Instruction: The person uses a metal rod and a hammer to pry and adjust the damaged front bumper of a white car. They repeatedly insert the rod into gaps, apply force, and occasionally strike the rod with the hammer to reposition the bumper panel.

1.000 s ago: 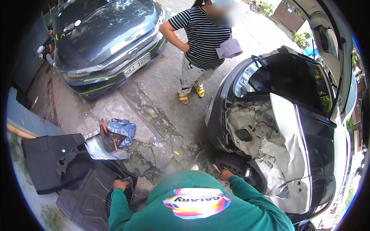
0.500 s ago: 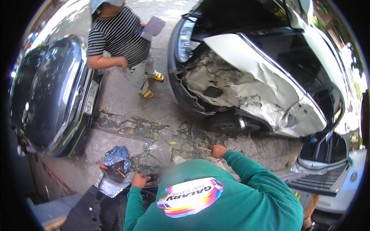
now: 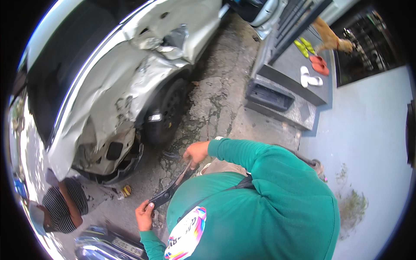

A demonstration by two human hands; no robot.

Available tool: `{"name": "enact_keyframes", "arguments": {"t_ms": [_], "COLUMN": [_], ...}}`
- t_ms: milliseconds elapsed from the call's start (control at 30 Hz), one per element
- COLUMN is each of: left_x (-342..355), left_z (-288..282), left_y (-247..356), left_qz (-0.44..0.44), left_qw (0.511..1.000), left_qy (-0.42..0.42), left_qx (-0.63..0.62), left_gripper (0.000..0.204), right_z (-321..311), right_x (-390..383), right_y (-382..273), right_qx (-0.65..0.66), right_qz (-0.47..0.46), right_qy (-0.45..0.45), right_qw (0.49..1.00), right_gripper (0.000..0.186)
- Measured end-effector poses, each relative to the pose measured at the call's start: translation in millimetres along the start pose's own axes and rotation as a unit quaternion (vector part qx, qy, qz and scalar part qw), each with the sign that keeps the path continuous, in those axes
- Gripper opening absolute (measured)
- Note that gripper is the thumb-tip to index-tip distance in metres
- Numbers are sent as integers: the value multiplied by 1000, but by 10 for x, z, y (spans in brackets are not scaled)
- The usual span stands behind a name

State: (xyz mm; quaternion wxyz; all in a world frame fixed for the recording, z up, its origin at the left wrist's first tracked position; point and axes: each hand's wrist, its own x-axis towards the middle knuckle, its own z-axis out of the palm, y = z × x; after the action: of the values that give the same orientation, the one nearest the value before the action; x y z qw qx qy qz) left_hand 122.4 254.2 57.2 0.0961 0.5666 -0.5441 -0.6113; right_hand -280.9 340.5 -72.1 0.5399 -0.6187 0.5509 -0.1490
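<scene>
Left hand: my left hand is closed around the lower end of a dark strip, fingers curled over it and the thumb on top.
Right hand: my right hand pinches the upper end of the same strip, fingertips pressed together on it just below the knuckles.
Strip: a long, thin, dark piece, running on a slant between my two grips, low at the left hand and high at the right; I cannot tell what it is made of.
Under the grip: cracked concrete ground, seen past both hands.
Beyond my right hand: a black tyre, near the upper grip but apart from it, set under a crumpled white car whose panel is torn and buckled.
Beyond my left hand: a person in a striped shirt stands well apart, and a small yellow thing lies on the ground between that person and my lower grip; too small to tell what.
Below the left hand: the front of a dark car, near my wrist.
Far side of my right arm: a grey step with sandals on it, and a black grille part leaning at its foot, all well apart from my grip.
Sleeves: green on both arms.
</scene>
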Motion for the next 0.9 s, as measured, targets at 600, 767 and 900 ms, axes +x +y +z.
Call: {"name": "enact_keyframes", "arguments": {"t_ms": [600, 767, 900], "left_x": [2322, 2487, 2320], "left_z": [3045, 2922, 2829], "left_y": [841, 845, 789], "left_qz": [57, 61, 1], "left_qw": [901, 861, 831], "left_qy": [-196, -200, -179], "left_qx": [382, 464, 526], "left_gripper": [32, 28, 22], "right_z": [1119, 1191, 1028], "right_x": [-2976, -3094, -3012], "right_y": [3152, 4130, 4786], "right_qx": [531, 675, 729], "right_qz": [386, 378, 265], "right_qy": [403, 524, 588], "right_qw": [638, 355, 229], "right_gripper": [40, 22, 17]}}
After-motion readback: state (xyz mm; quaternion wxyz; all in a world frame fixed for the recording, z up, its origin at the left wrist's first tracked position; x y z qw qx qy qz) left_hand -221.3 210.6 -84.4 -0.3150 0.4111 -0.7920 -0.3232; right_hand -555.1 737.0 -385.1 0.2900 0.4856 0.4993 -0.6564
